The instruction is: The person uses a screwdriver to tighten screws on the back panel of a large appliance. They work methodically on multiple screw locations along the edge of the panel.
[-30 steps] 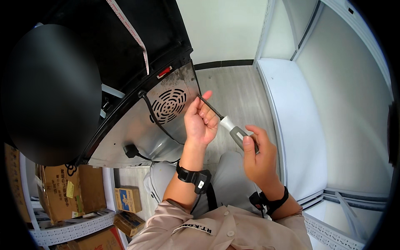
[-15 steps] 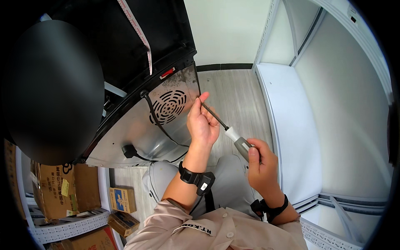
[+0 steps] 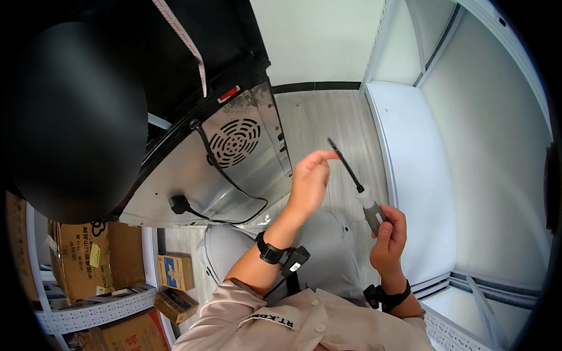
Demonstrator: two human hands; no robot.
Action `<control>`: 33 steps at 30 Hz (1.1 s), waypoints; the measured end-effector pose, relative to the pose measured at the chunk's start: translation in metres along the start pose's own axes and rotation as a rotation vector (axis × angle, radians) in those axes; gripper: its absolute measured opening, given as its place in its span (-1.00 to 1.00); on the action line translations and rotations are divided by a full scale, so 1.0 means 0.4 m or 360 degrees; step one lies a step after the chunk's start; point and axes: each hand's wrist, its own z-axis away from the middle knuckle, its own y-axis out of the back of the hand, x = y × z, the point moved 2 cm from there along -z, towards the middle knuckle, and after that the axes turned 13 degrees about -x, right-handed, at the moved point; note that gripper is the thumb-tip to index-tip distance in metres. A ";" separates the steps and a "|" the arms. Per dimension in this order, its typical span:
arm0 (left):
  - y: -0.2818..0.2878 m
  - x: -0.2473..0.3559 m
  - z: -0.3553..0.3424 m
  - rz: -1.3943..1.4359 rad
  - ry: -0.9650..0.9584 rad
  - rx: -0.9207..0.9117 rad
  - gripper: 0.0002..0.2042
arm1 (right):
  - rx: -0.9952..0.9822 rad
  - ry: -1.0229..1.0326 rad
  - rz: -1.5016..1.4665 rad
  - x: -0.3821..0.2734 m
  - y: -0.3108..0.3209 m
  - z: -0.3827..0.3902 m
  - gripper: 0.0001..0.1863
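My right hand (image 3: 389, 238) is closed round the grey grip of a screwdriver (image 3: 373, 212). Its dark shaft slants up and to the left, with the tip free in the air. My left hand (image 3: 310, 182), slightly blurred, has its index finger stretched out to the shaft near the tip; whether it touches I cannot tell. The other fingers are loosely curled, and nothing shows in them. Left of my hands stands a metal appliance panel (image 3: 175, 169) with a round pattern of vent slots (image 3: 235, 143). A black power cord with a plug (image 3: 179, 204) hangs against it.
A large dark rounded shape (image 3: 76, 123) blocks the upper left. Cardboard boxes (image 3: 126, 254) sit on a white shelf rack (image 3: 99, 315) at lower left, with smaller boxes (image 3: 175, 272) beside it. A white shelf unit (image 3: 415, 175) stands to the right. A tape measure strip (image 3: 184, 38) hangs over the appliance.
Both hands have moved right, away from the panel's edge, with the screwdriver. My left hand has let go of the shaft, and its index finger is now extended.
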 end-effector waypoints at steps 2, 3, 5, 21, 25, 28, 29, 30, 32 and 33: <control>-0.031 -0.027 0.021 -0.0227 0.0019 -0.0228 -0.64 | -0.0003 -0.0032 -0.0249 0.004 -0.007 -0.006 -0.64; -0.045 -0.036 0.031 -0.0163 0.0061 -0.0300 -0.62 | -0.0026 -0.0043 -0.0271 0.016 -0.005 -0.003 -0.63; -0.063 -0.047 0.049 -0.0034 0.0144 -0.0442 -0.58 | -0.0071 -0.0065 -0.0316 0.046 -0.001 0.006 -0.62; -0.020 0.017 0.114 -0.0528 -0.0167 -0.0681 -0.48 | -0.0195 0.0368 0.0761 -0.051 0.167 0.014 -0.67; -0.019 -0.002 0.107 -0.0337 -0.0171 -0.0736 -0.69 | -0.0130 0.0387 0.0839 -0.048 0.194 0.021 -0.67; -0.014 -0.006 0.097 0.0303 0.0261 -0.0678 -0.79 | -0.0001 0.0358 0.0771 -0.036 0.205 0.027 -0.67; -0.014 -0.008 0.095 0.0580 0.0477 -0.0635 -0.72 | 0.0049 0.0338 0.0737 -0.032 0.206 0.030 -0.68; -0.009 -0.015 0.094 0.0665 0.0474 -0.0542 -0.70 | 0.0043 0.0359 0.0705 -0.026 0.202 0.032 -0.68; -0.001 -0.035 0.091 0.0832 0.0463 -0.0355 -0.62 | 0.0029 0.0402 0.0640 -0.018 0.193 0.033 -0.69; -0.001 -0.037 0.089 0.0880 0.0421 -0.0281 -0.63 | -0.0018 0.0409 0.0652 -0.018 0.184 0.031 -0.69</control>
